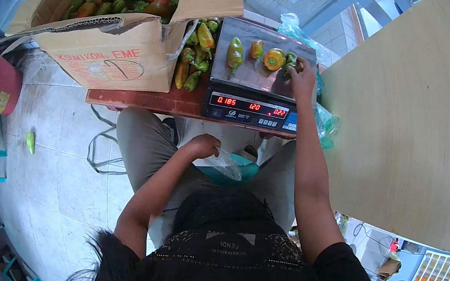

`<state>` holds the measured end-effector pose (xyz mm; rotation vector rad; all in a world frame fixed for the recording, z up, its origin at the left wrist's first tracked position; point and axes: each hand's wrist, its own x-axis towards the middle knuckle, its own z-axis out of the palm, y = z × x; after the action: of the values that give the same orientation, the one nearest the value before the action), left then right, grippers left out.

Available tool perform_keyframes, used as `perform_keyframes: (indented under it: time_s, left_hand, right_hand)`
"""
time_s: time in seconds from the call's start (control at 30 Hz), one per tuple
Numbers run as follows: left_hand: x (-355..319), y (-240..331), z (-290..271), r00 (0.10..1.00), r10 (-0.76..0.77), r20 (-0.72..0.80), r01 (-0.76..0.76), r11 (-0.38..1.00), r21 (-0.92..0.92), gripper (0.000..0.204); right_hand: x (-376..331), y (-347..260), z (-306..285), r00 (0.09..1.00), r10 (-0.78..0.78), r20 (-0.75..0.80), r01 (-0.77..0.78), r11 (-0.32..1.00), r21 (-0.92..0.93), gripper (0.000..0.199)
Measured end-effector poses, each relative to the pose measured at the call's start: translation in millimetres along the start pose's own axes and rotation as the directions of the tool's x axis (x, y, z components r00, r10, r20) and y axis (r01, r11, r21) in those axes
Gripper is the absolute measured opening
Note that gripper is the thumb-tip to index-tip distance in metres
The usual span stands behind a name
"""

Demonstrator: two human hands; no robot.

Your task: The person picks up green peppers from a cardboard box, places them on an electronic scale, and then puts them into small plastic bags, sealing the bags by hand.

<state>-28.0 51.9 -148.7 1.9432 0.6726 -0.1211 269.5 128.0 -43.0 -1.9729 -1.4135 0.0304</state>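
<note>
The right hand (304, 75) reaches to the far right corner of the scale (258, 81), fingers curled over a small green pepper (291, 60) that it mostly hides; whether it truly grips is hard to tell. Three more glossy peppers lie on the steel pan's far edge. The left hand (203, 146), closed, pinches a crinkled clear bag (226, 164) over the lap. A torn cardboard box (112, 34) sits at the bench's left end.

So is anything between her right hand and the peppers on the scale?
No. The right hand already rests on the scale tray, fingers touching the rightmost green pepper; nothing visible lies between them.
</note>
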Motion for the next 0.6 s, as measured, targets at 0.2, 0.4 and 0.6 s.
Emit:
perform_keyframes:
  time_s: [0.2,0.4,0.6]
  left_hand:
    - [1.4,-3.5,1.9,0.999,0.048,-0.004,-0.048,0.998,0.046,0.020]
    - [-0.3,1.9,2.5,0.994,0.096,-0.048,-0.094,0.994,0.061,0.016]
    - [0.1,3.6,-0.9,0.992,0.118,-0.043,-0.114,0.988,0.102,0.016]
  right_hand:
    - [-12.0,-5.6,-37.4,0.931,0.362,0.050,-0.307,0.702,0.642,0.027]
    - [-38.6,-26.5,-55.9,0.922,0.383,0.056,-0.281,0.565,0.776,0.028]
    - [-47.7,-39.3,-54.7,0.914,0.398,0.082,-0.304,0.534,0.789,0.027]
